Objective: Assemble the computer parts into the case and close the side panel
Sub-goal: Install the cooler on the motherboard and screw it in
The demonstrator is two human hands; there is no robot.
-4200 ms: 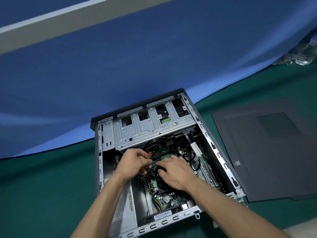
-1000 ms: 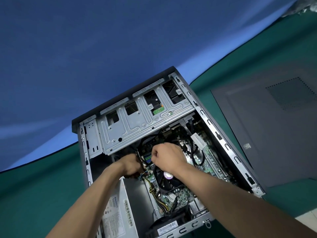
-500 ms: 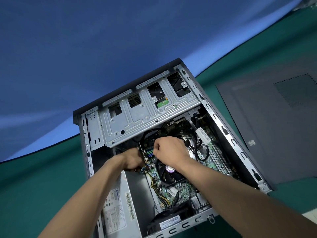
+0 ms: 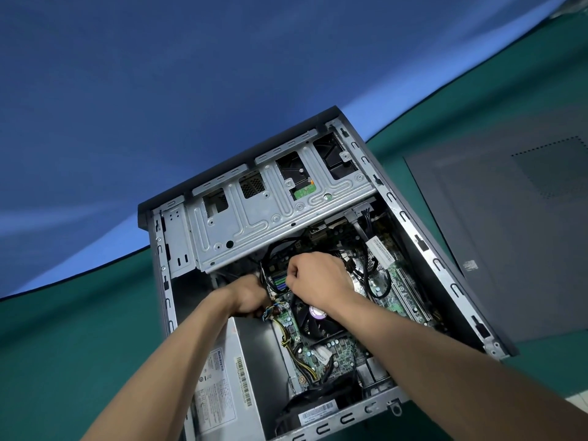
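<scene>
Inside case (image 4: pixel 410 218), both fists (image 4: pixel 318 278) curled.

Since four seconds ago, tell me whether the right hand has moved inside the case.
Yes. The right hand has moved from over the fan toward the drive cage, now fisted at the memory slots just below it.

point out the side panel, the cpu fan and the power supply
side panel (image 4: pixel 509 249), head view, bare middle of its flat face
cpu fan (image 4: pixel 313 323), head view, its black blades
power supply (image 4: pixel 222 386), head view, its label
</scene>
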